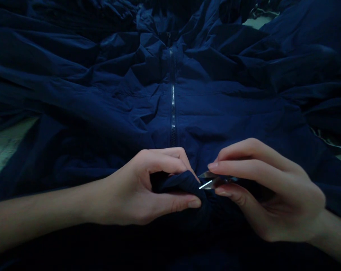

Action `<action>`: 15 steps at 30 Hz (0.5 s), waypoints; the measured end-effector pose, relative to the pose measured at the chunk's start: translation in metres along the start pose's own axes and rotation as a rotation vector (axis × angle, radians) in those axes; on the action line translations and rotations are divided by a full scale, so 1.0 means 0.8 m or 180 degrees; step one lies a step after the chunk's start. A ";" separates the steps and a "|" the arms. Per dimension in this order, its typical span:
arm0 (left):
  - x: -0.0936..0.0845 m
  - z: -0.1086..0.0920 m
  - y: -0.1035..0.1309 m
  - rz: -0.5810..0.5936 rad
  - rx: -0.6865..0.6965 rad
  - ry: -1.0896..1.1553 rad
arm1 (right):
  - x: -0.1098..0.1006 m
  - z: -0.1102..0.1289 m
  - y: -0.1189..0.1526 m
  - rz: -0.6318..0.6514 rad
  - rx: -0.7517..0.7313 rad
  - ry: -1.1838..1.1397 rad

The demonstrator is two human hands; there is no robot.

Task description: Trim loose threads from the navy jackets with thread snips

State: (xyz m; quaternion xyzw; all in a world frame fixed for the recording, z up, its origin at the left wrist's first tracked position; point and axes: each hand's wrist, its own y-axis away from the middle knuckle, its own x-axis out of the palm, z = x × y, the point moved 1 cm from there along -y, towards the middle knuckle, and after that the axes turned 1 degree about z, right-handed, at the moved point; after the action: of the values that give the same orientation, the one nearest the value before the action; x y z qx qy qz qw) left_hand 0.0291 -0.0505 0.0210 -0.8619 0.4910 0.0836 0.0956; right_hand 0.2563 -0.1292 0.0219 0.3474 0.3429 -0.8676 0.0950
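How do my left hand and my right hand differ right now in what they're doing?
The left hand pinches a bunched fold of the navy jacket near its zipper; the right hand grips small metal snips. The left hand's fingers curl tight, the right hand's lie straighter. Both meet at the jacket's near edge.

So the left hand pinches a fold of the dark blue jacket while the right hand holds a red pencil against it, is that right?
Not quite. The left hand does pinch a fold of the dark blue jacket, but the right hand holds a small shiny metal tool, not a red pencil. The head view shows its bright blade edge at the fold.
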 end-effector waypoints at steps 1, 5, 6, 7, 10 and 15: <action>0.000 -0.001 0.000 -0.0008 0.0013 0.0007 | 0.000 0.000 0.000 0.0009 0.0008 0.0008; 0.002 -0.001 -0.001 -0.0030 0.0021 0.0001 | -0.001 0.001 0.001 0.0012 0.0007 0.0066; 0.002 -0.001 -0.001 -0.0034 0.0019 -0.0002 | -0.002 0.002 0.002 -0.0014 -0.0012 0.0086; 0.002 -0.001 -0.001 -0.0036 0.0015 -0.0008 | -0.002 0.003 0.002 -0.0042 -0.0032 0.0114; 0.001 0.001 0.000 -0.0043 0.0016 -0.0022 | -0.002 0.005 0.001 -0.0066 -0.0031 0.0174; 0.001 0.000 -0.001 -0.0035 0.0044 -0.0033 | -0.002 0.006 0.000 -0.0064 0.0023 0.0165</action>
State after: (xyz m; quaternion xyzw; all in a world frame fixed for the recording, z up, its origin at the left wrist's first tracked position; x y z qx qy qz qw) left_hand 0.0303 -0.0505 0.0207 -0.8634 0.4863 0.0841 0.1046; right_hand 0.2550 -0.1323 0.0251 0.3666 0.3456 -0.8605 0.0761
